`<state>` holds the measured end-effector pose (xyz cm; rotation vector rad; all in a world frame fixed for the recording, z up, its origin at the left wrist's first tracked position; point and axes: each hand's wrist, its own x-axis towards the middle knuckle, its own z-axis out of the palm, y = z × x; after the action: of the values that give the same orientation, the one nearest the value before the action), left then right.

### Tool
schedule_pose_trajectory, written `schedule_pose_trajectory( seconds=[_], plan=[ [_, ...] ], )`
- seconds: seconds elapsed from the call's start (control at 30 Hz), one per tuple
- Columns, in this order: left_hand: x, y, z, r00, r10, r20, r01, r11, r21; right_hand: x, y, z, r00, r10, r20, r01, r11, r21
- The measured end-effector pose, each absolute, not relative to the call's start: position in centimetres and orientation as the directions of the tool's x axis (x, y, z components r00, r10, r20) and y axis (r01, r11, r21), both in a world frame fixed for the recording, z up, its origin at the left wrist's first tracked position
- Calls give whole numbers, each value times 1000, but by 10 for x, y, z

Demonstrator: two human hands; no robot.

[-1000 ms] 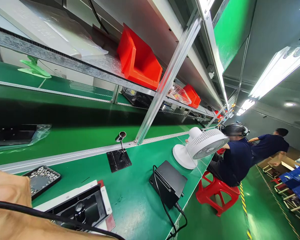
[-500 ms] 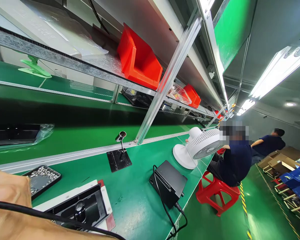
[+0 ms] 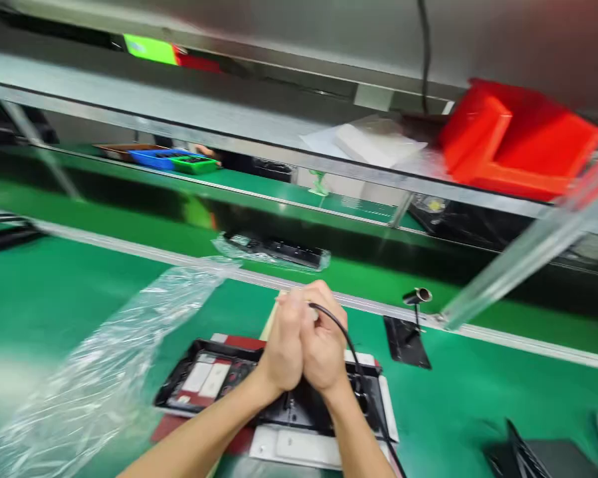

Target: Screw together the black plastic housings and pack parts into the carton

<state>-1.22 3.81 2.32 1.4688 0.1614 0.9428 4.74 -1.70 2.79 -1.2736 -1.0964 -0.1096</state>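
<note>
My left hand (image 3: 285, 342) and my right hand (image 3: 325, 338) are pressed together, fingers curled, above a long black housing (image 3: 229, 372). A black cable (image 3: 351, 342) comes out from the top of my right hand and runs down to the right. What the fingers close on is hidden; the cable suggests a corded item. The housing lies on a white and red fixture (image 3: 299, 446). A pale yellowish strip (image 3: 270, 322) shows behind my left hand.
Clear plastic film (image 3: 109, 358) lies to the left. A bagged black part (image 3: 279, 252) rests behind the hands. On the right are a small stand with a metal ring (image 3: 411, 332), a dark box (image 3: 558, 458) and a metal post (image 3: 528, 252). A red bin (image 3: 518, 146) sits on the shelf above.
The view has swung left and down from the aisle to the bench. Both hands and the whole housing now show; the fan and seated people have mostly left the picture.
</note>
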Motion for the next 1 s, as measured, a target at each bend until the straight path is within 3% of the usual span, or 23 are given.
schedule_pose_trajectory(
  seconds=[0.13,0.63,1.0],
  plan=[
    [-9,34,26,699,551,455,-450,-155,879,49,-20,26,507,505,699,604,370,-706],
    [-11,30,37,720,503,478,-473,-149,869,50,-25,24,504,525,686,608,349,-713],
    [-12,32,41,682,496,537,-468,-268,842,53,-23,21,518,522,678,598,346,-723]
  ],
)
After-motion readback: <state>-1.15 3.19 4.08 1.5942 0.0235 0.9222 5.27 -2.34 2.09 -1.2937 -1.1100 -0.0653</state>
